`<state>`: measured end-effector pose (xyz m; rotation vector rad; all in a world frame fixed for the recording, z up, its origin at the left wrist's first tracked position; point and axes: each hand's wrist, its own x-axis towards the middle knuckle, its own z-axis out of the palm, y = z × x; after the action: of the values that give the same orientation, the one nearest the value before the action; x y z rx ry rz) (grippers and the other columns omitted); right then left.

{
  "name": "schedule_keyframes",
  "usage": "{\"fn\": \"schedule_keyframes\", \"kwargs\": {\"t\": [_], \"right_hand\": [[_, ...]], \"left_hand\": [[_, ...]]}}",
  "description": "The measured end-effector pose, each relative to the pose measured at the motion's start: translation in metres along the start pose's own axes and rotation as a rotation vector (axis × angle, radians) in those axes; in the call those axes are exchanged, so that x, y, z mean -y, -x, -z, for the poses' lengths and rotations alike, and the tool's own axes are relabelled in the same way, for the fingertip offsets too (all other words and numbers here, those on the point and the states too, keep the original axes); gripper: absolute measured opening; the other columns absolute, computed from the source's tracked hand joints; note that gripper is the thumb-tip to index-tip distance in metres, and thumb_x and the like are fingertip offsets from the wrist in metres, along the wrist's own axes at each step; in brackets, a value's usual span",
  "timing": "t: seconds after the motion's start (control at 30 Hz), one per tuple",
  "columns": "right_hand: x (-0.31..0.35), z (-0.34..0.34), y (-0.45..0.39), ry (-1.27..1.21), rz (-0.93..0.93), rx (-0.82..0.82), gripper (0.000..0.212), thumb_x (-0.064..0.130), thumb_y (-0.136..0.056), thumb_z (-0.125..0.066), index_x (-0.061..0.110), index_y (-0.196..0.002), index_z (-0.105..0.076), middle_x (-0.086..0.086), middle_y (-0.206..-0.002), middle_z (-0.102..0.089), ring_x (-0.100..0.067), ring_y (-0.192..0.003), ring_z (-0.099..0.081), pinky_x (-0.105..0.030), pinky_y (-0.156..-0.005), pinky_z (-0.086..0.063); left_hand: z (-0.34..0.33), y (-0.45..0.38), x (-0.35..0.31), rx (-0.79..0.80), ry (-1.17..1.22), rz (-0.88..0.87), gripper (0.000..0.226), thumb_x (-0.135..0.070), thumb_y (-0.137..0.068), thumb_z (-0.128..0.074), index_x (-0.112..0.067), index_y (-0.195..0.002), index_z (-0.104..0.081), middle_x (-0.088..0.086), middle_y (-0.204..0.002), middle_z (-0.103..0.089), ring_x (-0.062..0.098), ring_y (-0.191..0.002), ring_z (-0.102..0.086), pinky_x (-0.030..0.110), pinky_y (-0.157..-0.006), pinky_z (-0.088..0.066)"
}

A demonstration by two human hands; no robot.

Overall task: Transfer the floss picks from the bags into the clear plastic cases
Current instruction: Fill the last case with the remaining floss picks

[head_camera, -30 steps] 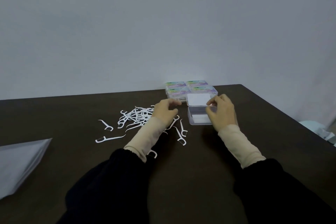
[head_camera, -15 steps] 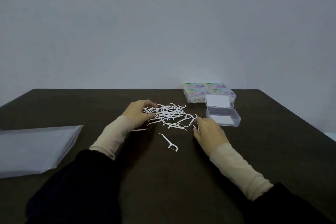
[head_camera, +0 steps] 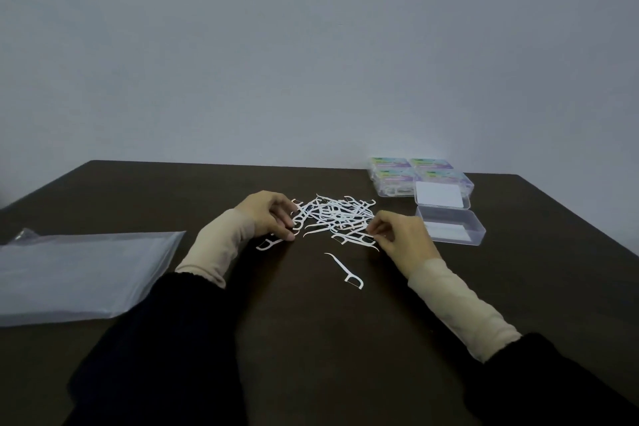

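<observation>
A loose pile of white floss picks [head_camera: 333, 214] lies on the dark table [head_camera: 311, 339]. My left hand [head_camera: 268, 214] is at the pile's left edge, its fingers curled down over a few picks. At the pile's right edge my right hand [head_camera: 403, 237] pinches picks between thumb and fingers. One stray pick [head_camera: 345, 270] lies nearer me, and another pick [head_camera: 266, 245] sits under my left hand. The open clear case [head_camera: 453, 228] stands right of my right hand, its lid [head_camera: 442, 195] folded back.
Several closed cases with colourful labels [head_camera: 394, 176] stand stacked behind the open case, near the table's far edge. A flat clear plastic bag [head_camera: 79, 273] lies at the left. The table's right edge runs close past the cases.
My right hand left the open case and came to the pile's right edge, closing its fingers on picks. My left hand stayed at the pile's left side. The camera view swung left.
</observation>
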<state>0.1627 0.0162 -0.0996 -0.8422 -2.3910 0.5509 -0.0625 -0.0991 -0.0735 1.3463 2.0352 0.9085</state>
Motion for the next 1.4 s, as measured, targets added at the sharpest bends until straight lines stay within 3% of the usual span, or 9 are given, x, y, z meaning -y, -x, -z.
{"fn": "schedule_keyframes", "kwargs": {"t": [0.2,0.33,0.5,0.63,0.73,0.93,1.13,1.3,1.4], "right_hand": [[0.004,-0.007,-0.013,-0.027,0.083,0.078,0.022,0.008,-0.079,-0.068,0.028,-0.081,-0.062,0.005,-0.090,-0.067,-0.014,-0.087,-0.062,-0.035,-0.083,-0.052],[0.009,-0.002,-0.028,0.194,0.121,0.081,0.035,0.019,-0.082,-0.062,0.028,-0.116,-0.057,0.004,-0.121,-0.058,-0.016,-0.115,-0.051,-0.029,-0.093,-0.039],[0.015,-0.005,-0.048,0.297,0.022,0.411,0.073,0.027,-0.083,-0.058,0.030,-0.145,-0.021,0.003,-0.151,-0.030,-0.016,-0.140,-0.025,-0.042,-0.117,-0.010],[0.017,-0.002,-0.054,0.383,0.039,0.458,0.068,0.031,-0.084,-0.058,0.030,-0.144,-0.026,0.002,-0.148,-0.037,-0.021,-0.135,-0.035,-0.041,-0.112,-0.025],[0.016,0.001,-0.056,0.354,0.112,0.409,0.058,0.026,-0.082,-0.061,0.027,-0.137,-0.041,0.003,-0.136,-0.051,-0.017,-0.124,-0.048,-0.039,-0.106,-0.035],[0.017,0.001,-0.057,0.415,0.202,0.355,0.031,0.028,-0.088,-0.059,0.024,-0.119,-0.059,0.000,-0.118,-0.063,-0.019,-0.109,-0.057,-0.036,-0.093,-0.045],[0.022,-0.002,-0.055,0.593,0.315,0.279,0.025,0.033,-0.093,-0.050,0.023,-0.113,-0.061,-0.004,-0.111,-0.065,-0.025,-0.105,-0.058,-0.037,-0.086,-0.047],[0.020,0.005,-0.055,0.596,0.347,0.189,0.026,0.031,-0.095,-0.049,0.021,-0.115,-0.062,-0.002,-0.111,-0.067,-0.023,-0.106,-0.058,-0.031,-0.088,-0.041],[0.018,0.007,-0.056,0.633,0.366,0.153,0.025,0.031,-0.095,-0.047,0.022,-0.115,-0.061,0.000,-0.112,-0.067,-0.021,-0.107,-0.058,-0.030,-0.096,-0.033]], "left_hand": [[-0.014,-0.003,-0.002,-0.091,0.046,-0.084,0.029,0.012,-0.069,-0.072,-0.012,-0.083,-0.063,-0.008,-0.058,-0.067,-0.002,-0.054,-0.062,0.009,-0.064,-0.048],[-0.023,-0.005,-0.009,-0.095,0.005,-0.162,0.023,0.009,-0.070,-0.072,-0.011,-0.081,-0.066,-0.004,-0.065,-0.068,-0.004,-0.057,-0.063,0.005,-0.064,-0.045],[-0.024,-0.008,-0.012,-0.254,-0.009,-0.212,0.010,-0.014,-0.078,-0.073,-0.016,-0.086,-0.068,-0.007,-0.076,-0.067,-0.004,-0.070,-0.061,0.012,-0.072,-0.044],[-0.015,-0.008,-0.011,-0.152,-0.264,-0.067,0.043,-0.045,-0.066,-0.079,-0.032,-0.103,-0.062,-0.011,-0.104,-0.059,0.009,-0.099,-0.053,0.029,-0.090,-0.043],[-0.006,-0.005,-0.013,-0.019,-0.290,0.026,0.058,-0.031,-0.068,-0.081,-0.024,-0.119,-0.056,-0.007,-0.108,-0.053,0.013,-0.104,-0.052,0.021,-0.089,-0.039],[-0.004,-0.008,-0.006,-0.059,-0.155,0.009,0.045,0.004,-0.067,-0.078,-0.007,-0.107,-0.062,-0.004,-0.082,-0.059,0.010,-0.071,-0.056,0.014,-0.068,-0.046],[-0.009,-0.010,-0.004,-0.129,-0.069,-0.075,0.032,0.013,-0.070,-0.070,-0.003,-0.097,-0.064,-0.003,-0.072,-0.061,0.007,-0.062,-0.057,0.006,-0.060,-0.046],[-0.017,-0.010,-0.009,-0.189,0.003,-0.122,0.011,-0.008,-0.086,-0.063,-0.016,-0.093,-0.064,-0.002,-0.081,-0.065,0.009,-0.073,-0.063,0.021,-0.078,-0.049],[-0.022,-0.007,-0.013,-0.154,-0.043,-0.132,0.027,-0.028,-0.082,-0.069,-0.022,-0.107,-0.061,-0.007,-0.088,-0.061,0.007,-0.081,-0.059,0.016,-0.078,-0.046]]}}
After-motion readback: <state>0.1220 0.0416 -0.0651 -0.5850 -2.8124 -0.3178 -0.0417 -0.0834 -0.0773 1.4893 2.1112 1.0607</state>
